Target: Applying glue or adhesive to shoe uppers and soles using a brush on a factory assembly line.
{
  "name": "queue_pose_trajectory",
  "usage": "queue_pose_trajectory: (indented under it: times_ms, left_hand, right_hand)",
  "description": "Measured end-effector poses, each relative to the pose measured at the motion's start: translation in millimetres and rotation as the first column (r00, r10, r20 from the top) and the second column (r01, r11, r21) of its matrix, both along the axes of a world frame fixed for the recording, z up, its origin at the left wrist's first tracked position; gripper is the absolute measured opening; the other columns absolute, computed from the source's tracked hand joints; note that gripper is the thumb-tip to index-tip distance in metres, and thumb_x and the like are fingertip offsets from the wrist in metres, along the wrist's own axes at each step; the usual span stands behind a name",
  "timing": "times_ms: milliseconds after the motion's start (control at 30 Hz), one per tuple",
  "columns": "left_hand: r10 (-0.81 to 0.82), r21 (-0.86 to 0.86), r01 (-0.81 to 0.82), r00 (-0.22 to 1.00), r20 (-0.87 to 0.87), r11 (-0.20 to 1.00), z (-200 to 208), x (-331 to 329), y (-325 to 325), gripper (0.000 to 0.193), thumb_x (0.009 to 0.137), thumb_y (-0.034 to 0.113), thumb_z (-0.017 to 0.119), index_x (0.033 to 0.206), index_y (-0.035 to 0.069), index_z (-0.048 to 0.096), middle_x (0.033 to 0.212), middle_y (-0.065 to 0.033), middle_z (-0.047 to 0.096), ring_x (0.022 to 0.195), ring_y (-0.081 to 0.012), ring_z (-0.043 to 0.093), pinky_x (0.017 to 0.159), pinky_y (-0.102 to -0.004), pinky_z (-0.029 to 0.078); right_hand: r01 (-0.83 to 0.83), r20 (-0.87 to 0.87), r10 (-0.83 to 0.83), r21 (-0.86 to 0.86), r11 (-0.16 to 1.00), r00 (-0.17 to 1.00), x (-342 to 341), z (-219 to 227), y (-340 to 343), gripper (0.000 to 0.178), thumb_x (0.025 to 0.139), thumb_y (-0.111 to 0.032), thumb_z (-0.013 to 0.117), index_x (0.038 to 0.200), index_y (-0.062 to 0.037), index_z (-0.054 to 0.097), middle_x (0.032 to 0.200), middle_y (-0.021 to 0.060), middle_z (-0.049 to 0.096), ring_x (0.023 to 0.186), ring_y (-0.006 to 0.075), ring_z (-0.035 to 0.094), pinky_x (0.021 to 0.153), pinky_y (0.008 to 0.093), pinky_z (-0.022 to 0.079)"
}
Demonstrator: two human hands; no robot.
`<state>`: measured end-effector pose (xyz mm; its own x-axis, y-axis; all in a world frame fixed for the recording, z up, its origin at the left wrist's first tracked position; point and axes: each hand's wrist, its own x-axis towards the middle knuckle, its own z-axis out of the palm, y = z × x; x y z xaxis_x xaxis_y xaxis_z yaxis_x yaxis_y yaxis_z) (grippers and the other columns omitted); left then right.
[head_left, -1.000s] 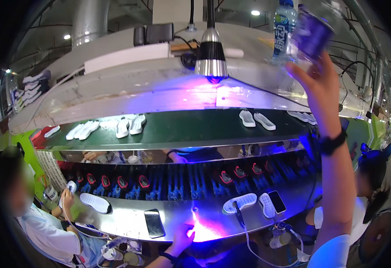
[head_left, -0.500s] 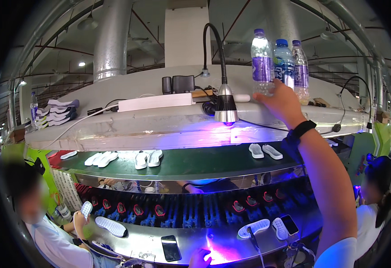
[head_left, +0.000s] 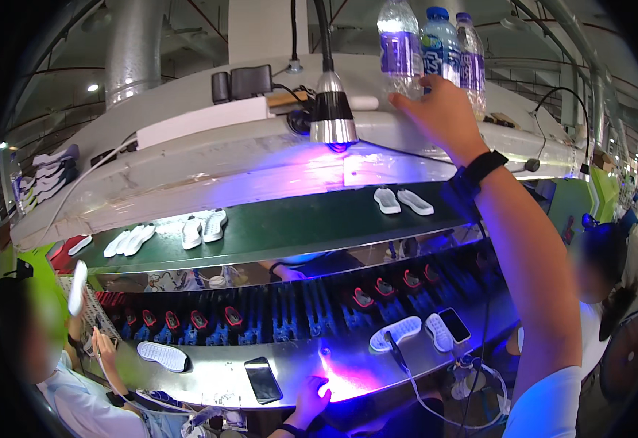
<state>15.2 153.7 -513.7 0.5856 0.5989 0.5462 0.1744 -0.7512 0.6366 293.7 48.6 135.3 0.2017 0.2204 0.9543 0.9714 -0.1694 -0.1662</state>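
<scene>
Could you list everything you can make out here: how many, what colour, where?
bottles: three, clear, purple and blue, top right
lamp: one, black and silver, upper centre
bar: one, white, left of lamp
blocks: two, black, beyond bar
shelf: one, green, middle
bench: one, silver, lower
soles: many, mostly white, shelf and bench
phones: two, black, bench
red-rimmed pieces: several, dark, behind bench
co-workers: two, in white, left and right
right hand: one, black wristband, at bottles
left hand: one, black wristband, bench's front edge
</scene>
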Motion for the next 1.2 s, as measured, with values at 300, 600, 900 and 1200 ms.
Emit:
queue_pose_trajectory:
  times_ms: [300,600,900,1200]
  left_hand:
    - [0.016,0.065,-0.016,1.0,0.001,0.998,7,1,-8,0.028,0.077,0.018,0.076,0.102,0.007,0.073,0.099,-0.0121,0.072,0.098,-0.0337,0.068,0.088,-0.0449,0.055]
    - [0.016,0.023,-0.016,1.0,0.016,1.0,3,6,-10,0.029,0.075,0.017,0.076,0.101,0.006,0.073,0.1,-0.0123,0.072,0.1,-0.0338,0.067,0.089,-0.0438,0.055]
    - [0.04,-0.014,-0.04,0.999,-0.005,0.999,12,18,-18,0.029,0.074,0.013,0.076,0.102,0.005,0.073,0.106,-0.0138,0.072,0.102,-0.0339,0.067,0.092,-0.0441,0.055]
    - [0.019,-0.024,-0.019,1.0,-0.002,1.0,4,13,-11,0.028,0.078,0.018,0.075,0.104,0.006,0.073,0.107,-0.0132,0.071,0.107,-0.0338,0.066,0.095,-0.0448,0.054]
  right_hand:
    - [0.044,0.009,-0.044,0.001,0.999,0.999,2,-2,-3,0.059,0.076,-0.05,0.078,0.067,0.0071,0.068,0.065,0.0227,0.068,0.067,0.0378,0.071,0.071,0.0453,0.058]
    - [-0.039,-0.08,0.034,-0.054,0.998,0.996,10,-2,-6,0.058,0.075,-0.048,0.078,0.073,0.0093,0.071,0.072,0.0266,0.07,0.074,0.0403,0.072,0.077,0.0462,0.059]
    - [0.051,-0.074,-0.055,-0.053,0.997,0.996,7,-1,-14,0.053,0.081,-0.041,0.075,0.083,0.0119,0.072,0.082,0.0341,0.07,0.081,0.0472,0.072,0.077,0.0497,0.058]
    - [-0.005,-0.074,0.004,-0.024,1.0,0.997,-8,-4,-20,0.056,0.08,-0.042,0.077,0.085,0.014,0.072,0.082,0.034,0.07,0.082,0.0459,0.072,0.076,0.0485,0.058]
